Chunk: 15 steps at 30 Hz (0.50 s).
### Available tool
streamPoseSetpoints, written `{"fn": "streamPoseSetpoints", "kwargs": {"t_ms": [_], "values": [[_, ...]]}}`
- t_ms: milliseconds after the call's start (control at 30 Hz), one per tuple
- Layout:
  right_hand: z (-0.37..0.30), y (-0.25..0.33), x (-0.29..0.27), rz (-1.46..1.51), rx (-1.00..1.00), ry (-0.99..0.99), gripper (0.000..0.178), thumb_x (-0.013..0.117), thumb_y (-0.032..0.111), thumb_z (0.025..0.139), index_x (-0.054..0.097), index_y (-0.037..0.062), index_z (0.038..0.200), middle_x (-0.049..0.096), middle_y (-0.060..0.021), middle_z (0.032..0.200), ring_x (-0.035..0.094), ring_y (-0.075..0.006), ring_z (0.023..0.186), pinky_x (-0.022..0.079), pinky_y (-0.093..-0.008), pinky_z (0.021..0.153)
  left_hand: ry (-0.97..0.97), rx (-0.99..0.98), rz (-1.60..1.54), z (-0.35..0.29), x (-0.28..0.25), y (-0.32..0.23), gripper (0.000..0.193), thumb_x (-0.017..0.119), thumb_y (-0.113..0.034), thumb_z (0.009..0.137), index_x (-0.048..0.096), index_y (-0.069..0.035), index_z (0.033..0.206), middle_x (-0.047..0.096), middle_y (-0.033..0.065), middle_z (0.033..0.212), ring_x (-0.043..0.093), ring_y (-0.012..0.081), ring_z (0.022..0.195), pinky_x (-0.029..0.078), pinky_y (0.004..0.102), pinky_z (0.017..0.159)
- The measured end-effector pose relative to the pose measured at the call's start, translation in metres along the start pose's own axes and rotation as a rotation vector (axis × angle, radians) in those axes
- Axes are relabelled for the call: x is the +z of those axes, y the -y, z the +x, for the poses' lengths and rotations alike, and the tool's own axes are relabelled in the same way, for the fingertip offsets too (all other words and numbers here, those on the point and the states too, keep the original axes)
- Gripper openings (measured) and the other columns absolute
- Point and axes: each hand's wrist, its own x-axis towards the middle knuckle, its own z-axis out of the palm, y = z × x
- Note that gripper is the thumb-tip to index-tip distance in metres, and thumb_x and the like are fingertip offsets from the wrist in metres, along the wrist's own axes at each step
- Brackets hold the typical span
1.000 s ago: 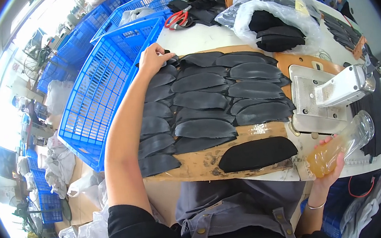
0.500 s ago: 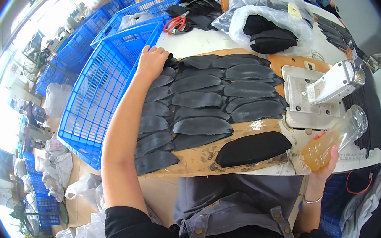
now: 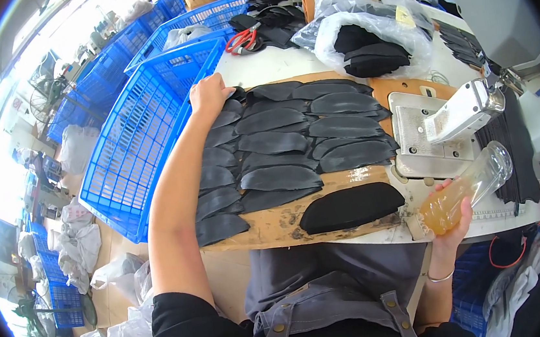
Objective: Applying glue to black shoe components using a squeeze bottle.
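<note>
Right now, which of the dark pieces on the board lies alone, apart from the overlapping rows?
The black piece at the board's near edge, close to the right hand with the bottle. It touches no other piece.

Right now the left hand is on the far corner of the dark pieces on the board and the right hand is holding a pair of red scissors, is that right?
Not quite. The head view shows the right hand holding a clear plastic bottle of amber liquid, not scissors. The red scissors lie untouched on the table by the blue crate. The left hand does rest on the far corner of the dark pieces.
</note>
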Motion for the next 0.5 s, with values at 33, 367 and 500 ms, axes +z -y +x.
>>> {"fn": "streamPoseSetpoints", "kwargs": {"t_ms": [33, 367, 500], "values": [[0.000, 0.000, -0.001, -0.003, -0.001, -0.003, 0.044, 0.045, 0.035, 0.090, 0.042, 0.0060, 0.123, 0.050, -0.0123, 0.112, 0.053, -0.0227, 0.102, 0.046, -0.0364, 0.086, 0.019, 0.003, 0.062, -0.001, -0.004, -0.003, 0.034, 0.068, -0.042, 0.073, 0.065, -0.009, 0.073, 0.065, 0.0096, 0.072, 0.063, 0.0277, 0.074, 0.045, 0.0408, 0.074], [-0.002, 0.008, -0.003, -0.032, -0.038, 0.049, 0.051, 0.044, 0.039, 0.090, 0.038, 0.0043, 0.127, 0.049, -0.0106, 0.113, 0.050, -0.0224, 0.104, 0.042, -0.0398, 0.091, 0.032, 0.212, -0.509, -0.093, -0.102, -0.081, 0.022, 0.066, -0.023, 0.080, 0.059, -0.002, 0.075, 0.060, 0.0103, 0.073, 0.058, 0.0248, 0.067, 0.046, 0.0344, 0.063], [0.001, 0.019, 0.032, 0.055, -0.071, 0.201, 0.057, 0.046, 0.040, 0.088, 0.035, 0.0025, 0.130, 0.046, -0.0126, 0.112, 0.049, -0.0234, 0.103, 0.042, -0.0396, 0.090, -0.004, 0.408, -0.667, -0.191, -0.110, -0.113, 0.019, 0.068, -0.009, 0.075, 0.052, -0.006, 0.066, 0.051, 0.0074, 0.061, 0.051, 0.0264, 0.054, 0.040, 0.0355, 0.050]]}}
